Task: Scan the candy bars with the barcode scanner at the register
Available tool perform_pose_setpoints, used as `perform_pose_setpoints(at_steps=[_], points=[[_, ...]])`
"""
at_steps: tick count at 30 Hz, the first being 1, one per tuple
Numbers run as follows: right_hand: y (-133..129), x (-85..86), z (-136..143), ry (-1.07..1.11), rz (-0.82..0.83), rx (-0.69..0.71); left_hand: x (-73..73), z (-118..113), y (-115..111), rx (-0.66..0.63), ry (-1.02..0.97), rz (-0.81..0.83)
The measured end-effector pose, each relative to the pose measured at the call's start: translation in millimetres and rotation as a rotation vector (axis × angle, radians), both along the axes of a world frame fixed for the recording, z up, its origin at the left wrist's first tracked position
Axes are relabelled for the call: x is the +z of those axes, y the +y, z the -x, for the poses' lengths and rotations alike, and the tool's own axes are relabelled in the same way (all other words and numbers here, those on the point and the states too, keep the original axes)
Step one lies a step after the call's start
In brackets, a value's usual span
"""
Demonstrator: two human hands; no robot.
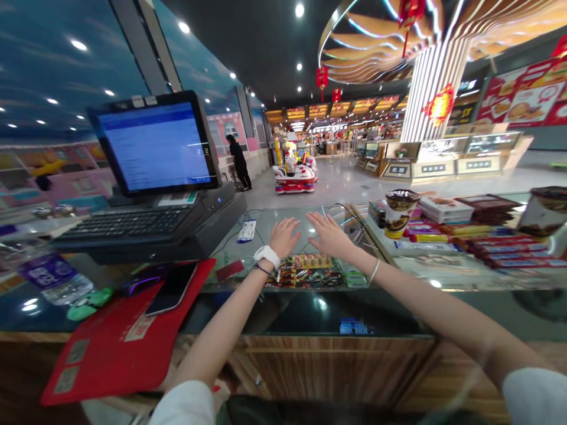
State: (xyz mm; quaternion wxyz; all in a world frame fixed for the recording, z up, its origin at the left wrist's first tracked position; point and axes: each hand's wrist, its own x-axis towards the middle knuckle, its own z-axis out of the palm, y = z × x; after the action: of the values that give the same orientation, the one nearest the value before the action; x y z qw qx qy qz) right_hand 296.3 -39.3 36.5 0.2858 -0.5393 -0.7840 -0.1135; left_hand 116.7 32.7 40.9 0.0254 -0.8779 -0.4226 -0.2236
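Note:
Both my arms reach forward over a glass counter (305,213). My left hand (284,237) is stretched out with its fingers apart, a white watch on the wrist, and holds nothing. Facing it, my right hand (332,236) has its fingers spread and is likewise bare; a bracelet circles that wrist. Whether either palm touches the glass I cannot tell. Packaged snacks (310,271) show through the glass just below my hands. Left of my left hand lies a small white and blue packet (247,231).
A computer terminal (155,147) with a keyboard (124,223) stands at left. Before it are a phone (172,288), a red mat (119,354), a mouse (144,280) and a water bottle (55,277). On the right sit a snack cup (400,213) and candy bars (516,249). A person (239,162) stands farther off.

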Motion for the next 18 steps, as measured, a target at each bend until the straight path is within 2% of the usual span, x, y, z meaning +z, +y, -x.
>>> perform_pose_setpoints(at_steps=[4, 8, 12, 18], points=[[-20.3, -5.9, -53.9, 0.018, 0.001, -0.040, 0.5, -42.5, -32.3, -0.124, 0.023, 0.013], [-45.8, -16.2, -100.1, 0.039, 0.004, -0.106, -5.3, -71.5, -55.3, -0.236, 0.036, -0.002], [-77.4, -30.3, -134.0, 0.036, 0.038, -0.163, -12.7, -104.3, -75.3, -0.363, 0.032, -0.054], [-120.6, -48.3, -175.8, 0.007, 0.029, -0.248, -18.0, -172.5, -105.4, -0.541, 0.089, -0.111]])
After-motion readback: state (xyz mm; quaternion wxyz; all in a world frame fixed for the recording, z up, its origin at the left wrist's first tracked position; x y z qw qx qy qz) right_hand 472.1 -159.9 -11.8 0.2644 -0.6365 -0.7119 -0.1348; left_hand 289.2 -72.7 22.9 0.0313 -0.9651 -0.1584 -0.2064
